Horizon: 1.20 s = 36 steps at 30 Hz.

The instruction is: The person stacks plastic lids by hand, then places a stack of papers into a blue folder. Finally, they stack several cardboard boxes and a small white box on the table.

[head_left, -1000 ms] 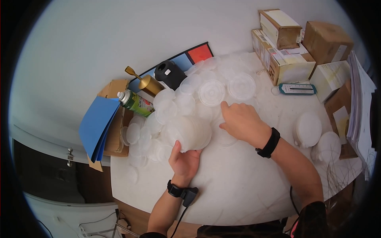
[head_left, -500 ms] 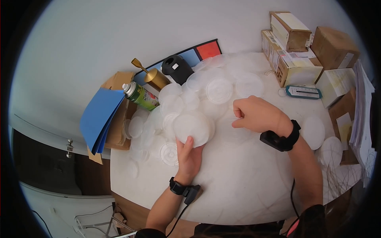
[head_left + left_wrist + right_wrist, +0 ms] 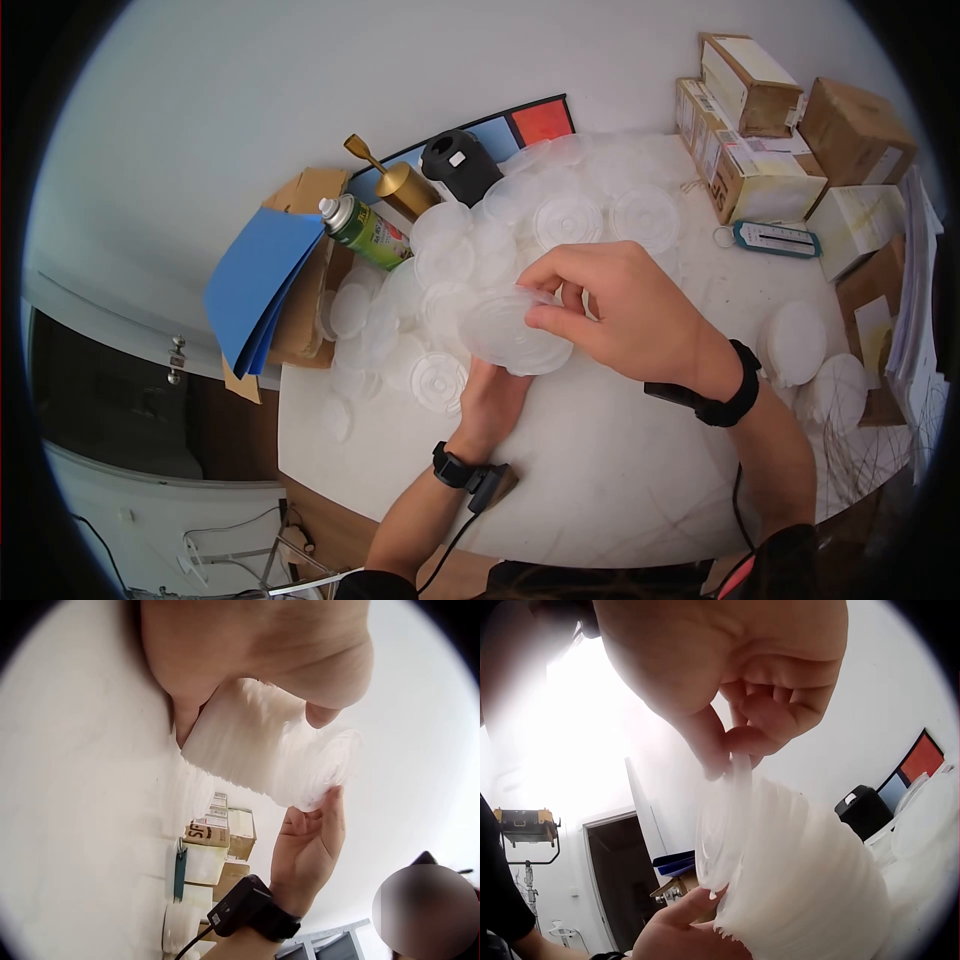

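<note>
My left hand [image 3: 490, 408] grips a thick stack of round translucent plastic lids [image 3: 244, 742] from below, tilted over the table. In the head view most of that hand's fingers are hidden by the lids. Between thumb and fingers my right hand [image 3: 635, 315] pinches the rim of one clear lid [image 3: 718, 840] at the stack's near end. The right wrist view shows this lid nearly parallel to the stack, with a narrow gap at its lower edge, close to the left thumb. Behind the hands spreads a heap of loose lids [image 3: 568, 220].
Two lid stacks [image 3: 795, 343] sit at the right. Cardboard boxes [image 3: 765, 180] and a teal spring scale [image 3: 777, 239] stand behind them. Along the back left are a green spray can [image 3: 368, 233], a brass-coloured pot [image 3: 405, 188], a black device [image 3: 462, 168] and blue folders [image 3: 258, 285].
My right hand came from right of the stack to its face and now pinches a lid there. The left hand still holds the stack, turned slightly. The head view has shifted a little.
</note>
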Each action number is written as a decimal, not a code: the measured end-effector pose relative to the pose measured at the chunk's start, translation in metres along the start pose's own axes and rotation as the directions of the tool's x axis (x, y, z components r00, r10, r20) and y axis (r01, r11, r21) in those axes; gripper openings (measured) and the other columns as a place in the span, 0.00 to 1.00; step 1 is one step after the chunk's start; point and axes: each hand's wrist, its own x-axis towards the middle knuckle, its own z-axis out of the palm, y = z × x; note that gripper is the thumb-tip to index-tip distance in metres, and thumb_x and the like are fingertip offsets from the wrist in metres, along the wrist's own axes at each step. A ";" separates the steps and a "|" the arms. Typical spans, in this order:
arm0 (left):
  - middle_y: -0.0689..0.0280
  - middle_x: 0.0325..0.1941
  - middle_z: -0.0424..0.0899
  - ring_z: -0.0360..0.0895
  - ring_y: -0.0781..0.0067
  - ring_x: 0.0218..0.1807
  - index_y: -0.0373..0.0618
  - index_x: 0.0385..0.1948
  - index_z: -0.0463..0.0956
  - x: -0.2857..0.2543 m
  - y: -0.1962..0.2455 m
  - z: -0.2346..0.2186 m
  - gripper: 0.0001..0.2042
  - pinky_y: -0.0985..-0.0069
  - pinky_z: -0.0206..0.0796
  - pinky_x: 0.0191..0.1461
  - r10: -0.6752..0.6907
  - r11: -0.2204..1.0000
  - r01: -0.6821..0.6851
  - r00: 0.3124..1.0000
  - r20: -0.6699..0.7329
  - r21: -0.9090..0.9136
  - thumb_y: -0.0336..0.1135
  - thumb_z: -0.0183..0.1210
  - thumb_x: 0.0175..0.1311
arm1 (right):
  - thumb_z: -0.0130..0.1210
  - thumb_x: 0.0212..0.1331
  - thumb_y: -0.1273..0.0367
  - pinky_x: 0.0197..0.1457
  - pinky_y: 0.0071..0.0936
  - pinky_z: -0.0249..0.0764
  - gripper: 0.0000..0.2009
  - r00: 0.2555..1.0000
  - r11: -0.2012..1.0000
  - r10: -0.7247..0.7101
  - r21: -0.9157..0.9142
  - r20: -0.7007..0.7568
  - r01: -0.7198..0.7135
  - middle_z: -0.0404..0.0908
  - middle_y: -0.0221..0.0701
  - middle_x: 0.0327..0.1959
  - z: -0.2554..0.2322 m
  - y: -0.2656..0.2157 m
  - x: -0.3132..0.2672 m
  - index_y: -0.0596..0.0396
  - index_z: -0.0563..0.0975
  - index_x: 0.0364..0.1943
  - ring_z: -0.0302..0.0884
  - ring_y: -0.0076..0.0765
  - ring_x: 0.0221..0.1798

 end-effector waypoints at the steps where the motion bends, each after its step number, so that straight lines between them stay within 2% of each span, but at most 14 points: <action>1: 0.65 0.80 0.62 0.58 0.62 0.81 0.49 0.79 0.54 0.001 0.000 0.002 0.32 0.51 0.50 0.82 -0.004 1.000 0.004 1.000 -0.003 -0.015 0.56 0.43 0.80 | 0.67 0.56 0.73 0.32 0.27 0.70 0.10 1.000 0.997 -0.015 0.072 -0.023 0.017 0.82 0.31 0.27 -0.001 0.001 0.001 0.56 0.83 0.43 0.77 0.29 0.27; 3: 0.65 0.80 0.62 0.59 0.63 0.81 0.50 0.79 0.54 0.001 0.001 0.000 0.32 0.51 0.52 0.81 -0.024 0.999 0.024 1.000 -0.012 -0.028 0.57 0.43 0.80 | 0.66 0.56 0.74 0.30 0.25 0.70 0.09 0.998 0.997 -0.051 0.049 -0.033 0.053 0.80 0.29 0.27 -0.004 -0.001 0.003 0.55 0.84 0.41 0.76 0.25 0.26; 5: 0.66 0.80 0.62 0.60 0.63 0.80 0.51 0.79 0.54 0.001 -0.003 -0.008 0.33 0.51 0.54 0.80 -0.067 0.998 0.066 0.998 -0.020 -0.021 0.59 0.43 0.80 | 0.65 0.56 0.72 0.30 0.30 0.72 0.07 0.996 0.986 -0.090 -0.140 -0.010 0.088 0.81 0.31 0.28 -0.013 -0.010 0.001 0.54 0.85 0.39 0.78 0.30 0.29; 7: 0.66 0.80 0.63 0.60 0.64 0.80 0.51 0.79 0.54 0.003 0.000 -0.005 0.33 0.51 0.55 0.80 -0.064 0.998 0.064 0.998 0.008 0.009 0.59 0.44 0.80 | 0.64 0.56 0.73 0.29 0.27 0.71 0.08 0.986 0.985 0.087 -0.163 0.145 -0.063 0.82 0.32 0.31 -0.024 -0.020 0.002 0.55 0.85 0.40 0.78 0.30 0.29; 9: 0.65 0.80 0.61 0.60 0.63 0.80 0.53 0.80 0.50 0.003 -0.001 -0.005 0.33 0.50 0.57 0.80 -0.081 0.997 0.081 0.997 0.016 0.008 0.58 0.46 0.80 | 0.63 0.56 0.74 0.29 0.26 0.71 0.09 0.971 0.987 0.132 -0.122 0.200 -0.109 0.82 0.32 0.32 -0.027 -0.022 0.002 0.56 0.85 0.41 0.77 0.30 0.28; 11: 0.63 0.82 0.57 0.59 0.62 0.81 0.57 0.81 0.43 0.003 -0.003 -0.012 0.35 0.49 0.58 0.80 -0.111 0.994 0.111 0.994 0.009 -0.026 0.54 0.48 0.80 | 0.62 0.56 0.74 0.30 0.27 0.71 0.09 0.987 0.999 0.046 0.002 0.155 -0.047 0.82 0.32 0.31 -0.024 -0.022 0.001 0.56 0.85 0.41 0.77 0.32 0.26; 13: 0.63 0.83 0.55 0.58 0.61 0.81 0.57 0.81 0.41 0.006 0.003 -0.009 0.36 0.48 0.57 0.80 -0.095 0.995 0.094 0.992 0.081 0.014 0.56 0.48 0.80 | 0.62 0.56 0.75 0.31 0.28 0.72 0.09 0.985 0.997 0.008 0.070 0.174 -0.021 0.82 0.31 0.29 -0.022 -0.025 0.003 0.56 0.84 0.42 0.77 0.33 0.26; 15: 0.63 0.83 0.53 0.56 0.60 0.82 0.57 0.82 0.39 0.008 0.006 -0.003 0.38 0.48 0.56 0.80 -0.056 0.998 0.052 0.992 0.114 0.032 0.59 0.47 0.80 | 0.61 0.57 0.75 0.32 0.29 0.73 0.09 0.983 1.000 0.005 0.020 0.186 -0.008 0.82 0.32 0.29 -0.022 -0.026 0.004 0.57 0.83 0.42 0.78 0.35 0.27; 17: 0.63 0.84 0.51 0.53 0.60 0.83 0.57 0.82 0.39 0.007 0.008 0.003 0.39 0.49 0.55 0.80 0.008 1.000 -0.011 0.995 0.104 0.028 0.61 0.46 0.79 | 0.61 0.58 0.75 0.34 0.30 0.75 0.09 0.981 0.989 0.033 -0.149 0.191 -0.004 0.83 0.34 0.32 -0.021 -0.027 0.004 0.57 0.81 0.43 0.80 0.37 0.29; 20: 0.64 0.84 0.50 0.50 0.62 0.84 0.57 0.82 0.39 0.009 0.007 0.001 0.40 0.49 0.55 0.80 -0.038 0.998 0.043 0.994 0.102 -0.054 0.64 0.45 0.78 | 0.62 0.60 0.75 0.36 0.34 0.76 0.09 0.988 0.962 -0.014 -0.269 0.156 0.056 0.85 0.37 0.36 -0.010 -0.021 0.004 0.57 0.79 0.44 0.83 0.44 0.32; 23: 0.65 0.84 0.50 0.51 0.62 0.84 0.58 0.82 0.39 0.007 0.008 0.002 0.40 0.49 0.54 0.80 -0.033 0.999 0.036 0.994 0.104 -0.024 0.65 0.44 0.78 | 0.62 0.61 0.74 0.38 0.39 0.77 0.10 0.990 0.942 -0.074 -0.318 0.124 0.110 0.85 0.40 0.37 0.001 -0.015 0.001 0.56 0.79 0.46 0.83 0.51 0.34; 29: 0.65 0.84 0.51 0.52 0.62 0.83 0.59 0.82 0.40 0.009 0.006 -0.001 0.38 0.50 0.54 0.80 -0.034 0.997 0.040 0.993 0.109 -0.059 0.63 0.44 0.79 | 0.64 0.61 0.74 0.40 0.40 0.78 0.12 0.990 0.905 -0.103 -0.405 0.093 0.132 0.84 0.39 0.37 0.005 -0.022 0.002 0.56 0.79 0.49 0.83 0.50 0.37; 32: 0.65 0.83 0.51 0.53 0.63 0.82 0.59 0.83 0.40 0.006 0.007 -0.001 0.37 0.51 0.54 0.80 -0.035 0.998 0.040 0.993 0.114 -0.039 0.61 0.43 0.81 | 0.65 0.59 0.74 0.39 0.39 0.78 0.13 0.989 0.891 -0.072 -0.438 0.129 0.122 0.83 0.37 0.35 0.003 -0.026 0.001 0.55 0.80 0.48 0.82 0.48 0.37; 36: 0.67 0.84 0.49 0.50 0.62 0.84 0.60 0.83 0.41 0.005 0.009 0.002 0.39 0.50 0.51 0.81 -0.046 0.999 0.048 0.990 0.137 -0.014 0.63 0.46 0.78 | 0.66 0.58 0.75 0.38 0.36 0.77 0.13 0.972 0.851 -0.182 -0.471 0.149 0.232 0.81 0.34 0.33 0.012 -0.018 -0.001 0.55 0.80 0.47 0.80 0.43 0.37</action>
